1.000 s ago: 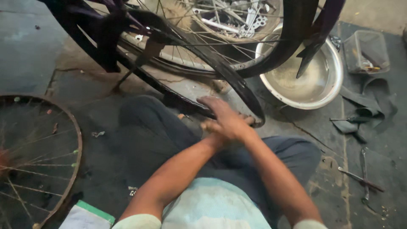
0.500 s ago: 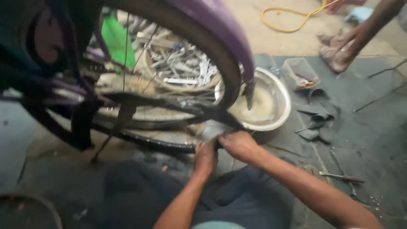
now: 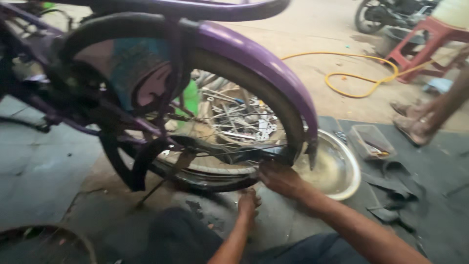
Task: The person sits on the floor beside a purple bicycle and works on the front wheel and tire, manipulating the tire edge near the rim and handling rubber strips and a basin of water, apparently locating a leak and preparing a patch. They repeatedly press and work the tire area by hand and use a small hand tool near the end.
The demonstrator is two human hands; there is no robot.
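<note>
1. Far left, down in the corner, a loose wheel rim (image 3: pixel 44 242) lies flat on the floor, well apart from the hands; nobody is touching it
2. Across to the bicycle: the rear wheel (image 3: pixel 215 146) sits in its frame under the purple mudguard (image 3: pixel 259 63), the black tyre (image 3: pixel 205 178) running round the bottom of the rim; it looks part-lifted off the rim along the lower edge, though blur makes that hard to call
3. The left hand (image 3: pixel 248 203) is just below the tyre, fingers curled in narrow; I cannot tell whether they grip anything
4. The right hand (image 3: pixel 281 178) presses on the tyre's lower right edge, fingers closed over the rubber beside the rim
5. Right again, a metal basin (image 3: pixel 342 171) of water waits just behind that hand; rubber scraps (image 3: pixel 391 195) and a small tray (image 3: pixel 371 142) lie on the dark mat
6. My read: tyre work is mid-way; the wheel is mounted, the bottom section is the part in hand, the rest of the round is left
</note>
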